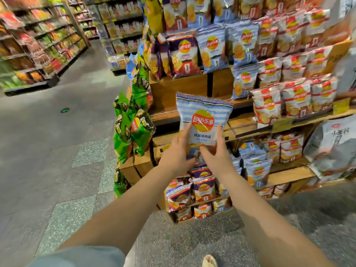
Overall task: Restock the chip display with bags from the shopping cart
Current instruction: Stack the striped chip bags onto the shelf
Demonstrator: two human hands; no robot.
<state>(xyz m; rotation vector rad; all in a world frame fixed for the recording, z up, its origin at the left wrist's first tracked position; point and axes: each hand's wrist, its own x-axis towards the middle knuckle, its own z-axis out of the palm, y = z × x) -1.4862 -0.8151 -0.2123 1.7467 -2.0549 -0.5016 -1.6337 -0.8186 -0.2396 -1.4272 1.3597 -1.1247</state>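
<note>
Supermarket aisle, tiered wooden chip display (192, 84) packed with bags, long stocked shelves (38, 45) beyond, speckled floor (57, 151)

Arms: I see both forearms bare, no watch or rings showing.
Sleeve (81, 256): pale blue-grey cloth, at 7 o'clock in frame.
Footwear (209, 261): one beige shoe toe, 6 o'clock.
</note>
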